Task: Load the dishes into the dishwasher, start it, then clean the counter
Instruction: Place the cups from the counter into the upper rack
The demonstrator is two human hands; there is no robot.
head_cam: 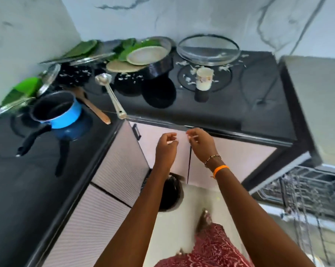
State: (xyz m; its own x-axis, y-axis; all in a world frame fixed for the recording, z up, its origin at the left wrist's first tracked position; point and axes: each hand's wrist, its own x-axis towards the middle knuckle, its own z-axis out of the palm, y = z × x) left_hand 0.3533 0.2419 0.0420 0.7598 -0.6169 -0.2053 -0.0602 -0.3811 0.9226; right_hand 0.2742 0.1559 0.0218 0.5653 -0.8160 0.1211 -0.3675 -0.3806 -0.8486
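Dirty dishes crowd the black counter (230, 110). A blue saucepan (66, 114) with a black handle stands at the left. Beside it lie a wooden spatula (94, 108) and a long metal spoon (112, 97). At the back, a black pan (159, 66) holds a pale plate (146, 54) and green leaves. To its right are a wide glass dish (209, 50) and a white cup (203, 79) among food scraps. My left hand (166, 149) and my right hand (201, 145) hover below the counter's front edge, fingers loosely curled, holding nothing. The dishwasher rack (307, 193) stands pulled out at the lower right.
Glass lids (49, 78) and green leaves (22, 91) lean at the far left by the marble wall. Pale cabinet doors (116, 162) run under the counter. A black bin (170, 195) sits on the floor in the corner, in front of my feet.
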